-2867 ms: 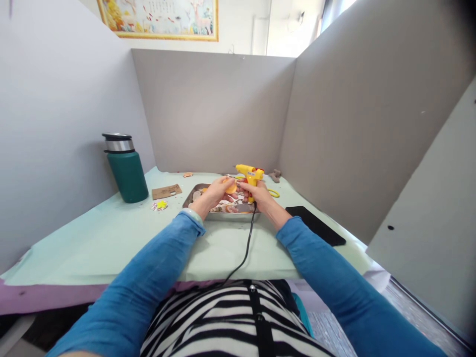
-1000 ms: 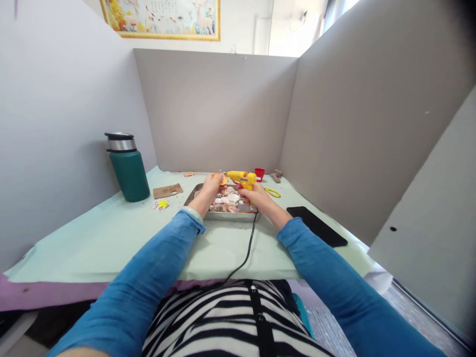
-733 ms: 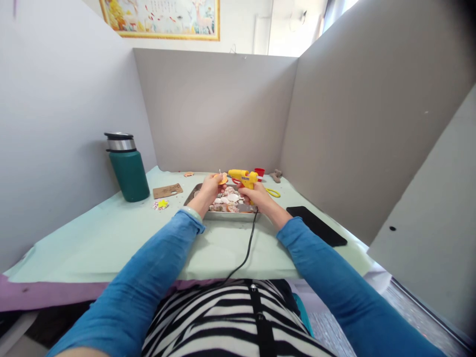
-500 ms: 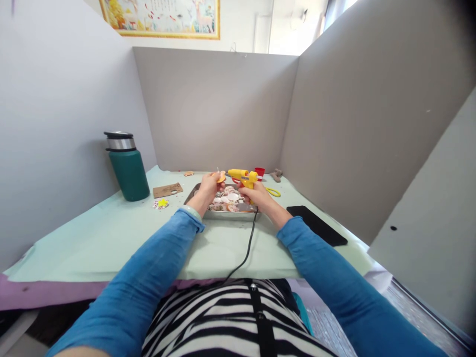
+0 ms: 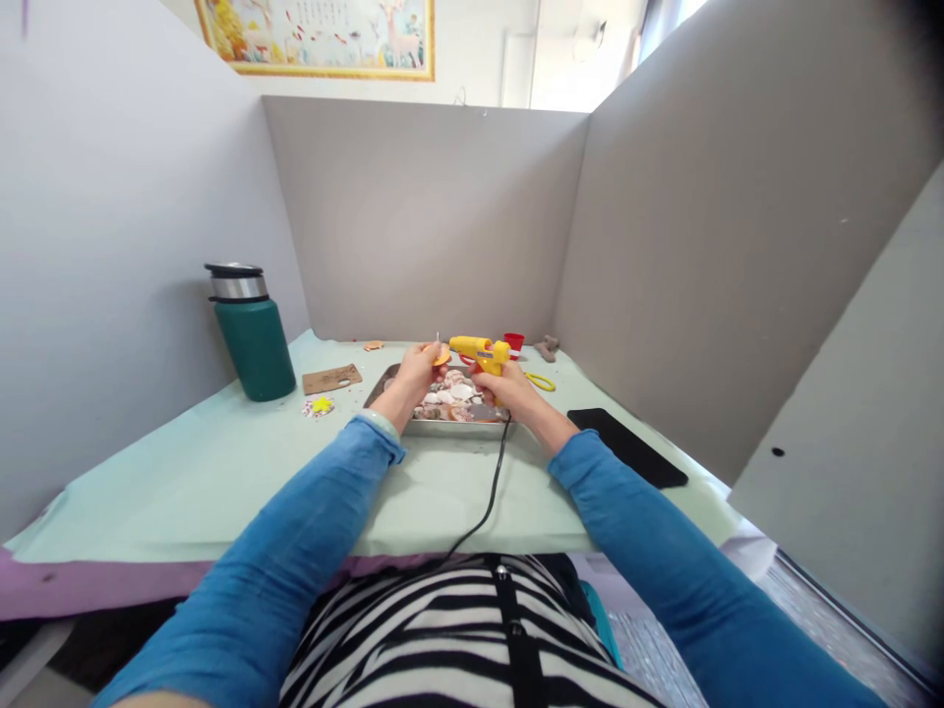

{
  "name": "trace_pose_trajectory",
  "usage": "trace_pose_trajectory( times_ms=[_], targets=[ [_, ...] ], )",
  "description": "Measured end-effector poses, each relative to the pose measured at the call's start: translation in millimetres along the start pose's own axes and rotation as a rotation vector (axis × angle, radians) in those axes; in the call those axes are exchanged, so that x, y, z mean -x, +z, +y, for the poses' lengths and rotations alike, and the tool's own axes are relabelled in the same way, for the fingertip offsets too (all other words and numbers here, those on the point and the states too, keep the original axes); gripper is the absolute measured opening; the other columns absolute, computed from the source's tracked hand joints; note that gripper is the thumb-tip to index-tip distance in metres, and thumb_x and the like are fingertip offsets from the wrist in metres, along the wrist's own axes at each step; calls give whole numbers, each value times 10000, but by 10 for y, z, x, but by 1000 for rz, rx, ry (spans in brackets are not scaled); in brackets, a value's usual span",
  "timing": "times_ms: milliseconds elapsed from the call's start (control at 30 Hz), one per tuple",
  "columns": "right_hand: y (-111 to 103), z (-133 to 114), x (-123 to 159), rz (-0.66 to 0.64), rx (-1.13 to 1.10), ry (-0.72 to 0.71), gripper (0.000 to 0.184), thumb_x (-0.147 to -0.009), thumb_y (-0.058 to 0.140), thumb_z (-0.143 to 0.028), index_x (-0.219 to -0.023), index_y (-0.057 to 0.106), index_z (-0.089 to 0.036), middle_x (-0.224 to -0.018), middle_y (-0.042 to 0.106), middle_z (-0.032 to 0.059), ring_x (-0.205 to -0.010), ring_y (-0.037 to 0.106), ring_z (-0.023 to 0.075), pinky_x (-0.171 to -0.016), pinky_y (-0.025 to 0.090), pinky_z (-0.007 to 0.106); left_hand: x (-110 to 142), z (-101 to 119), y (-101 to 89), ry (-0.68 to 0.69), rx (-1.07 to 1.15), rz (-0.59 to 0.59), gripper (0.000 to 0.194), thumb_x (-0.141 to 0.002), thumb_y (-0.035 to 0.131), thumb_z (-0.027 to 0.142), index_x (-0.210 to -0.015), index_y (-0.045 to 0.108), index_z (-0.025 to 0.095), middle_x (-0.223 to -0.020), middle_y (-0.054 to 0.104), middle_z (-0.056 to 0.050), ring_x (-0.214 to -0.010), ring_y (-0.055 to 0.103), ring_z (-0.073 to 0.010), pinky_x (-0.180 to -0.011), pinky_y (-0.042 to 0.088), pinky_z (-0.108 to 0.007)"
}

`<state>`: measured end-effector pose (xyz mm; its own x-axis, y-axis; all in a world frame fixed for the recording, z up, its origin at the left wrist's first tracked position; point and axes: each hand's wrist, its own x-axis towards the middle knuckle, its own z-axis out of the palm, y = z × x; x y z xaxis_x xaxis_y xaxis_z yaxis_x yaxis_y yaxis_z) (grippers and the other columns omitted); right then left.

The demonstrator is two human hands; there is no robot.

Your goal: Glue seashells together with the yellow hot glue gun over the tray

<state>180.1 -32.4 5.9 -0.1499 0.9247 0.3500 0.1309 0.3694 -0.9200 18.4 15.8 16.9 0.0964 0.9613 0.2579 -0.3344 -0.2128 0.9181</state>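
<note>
My right hand (image 5: 505,387) is wrapped round the handle of a yellow glue gun (image 5: 476,348), whose nozzle points left. A pale glue stick pokes out of its back, and a black cord runs down toward me. Between the fingers of my left hand (image 5: 419,374) is an orange seashell (image 5: 442,355), close to the nozzle; whether they touch I cannot tell. Something thin and white stands up at the shell. Both hands are above a metal tray (image 5: 435,429) filled with white and brownish shells (image 5: 458,393).
Left of the tray lie a brown card (image 5: 331,380) and a yellow flower-like piece (image 5: 322,404); a green bottle (image 5: 255,339) stands beyond. Behind are a red cup (image 5: 514,343), yellow scissors handles (image 5: 542,382) and a grey lump (image 5: 547,347). A black flat pad (image 5: 626,447) lies right. Grey panels enclose the table.
Since the earliest frame my hands have moved apart and the glue gun has shifted left, uncovering the red cup. My left hand has carried the orange seashell a little to the left.
</note>
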Motion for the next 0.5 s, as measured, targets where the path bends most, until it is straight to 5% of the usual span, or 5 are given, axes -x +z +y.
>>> trace_pose_trajectory(
  times_ms=[500],
  targets=[
    [-2, 31, -13, -8, 17, -16, 173, -634, 548, -189, -804, 578, -187, -498, 460, -55, -420, 394, 94, -411, 310, 229, 11, 20, 11, 14, -22, 44, 223, -782, 680, 197, -674, 488, 161, -512, 475, 40, -391, 419, -59, -393, 280, -191]
  ],
)
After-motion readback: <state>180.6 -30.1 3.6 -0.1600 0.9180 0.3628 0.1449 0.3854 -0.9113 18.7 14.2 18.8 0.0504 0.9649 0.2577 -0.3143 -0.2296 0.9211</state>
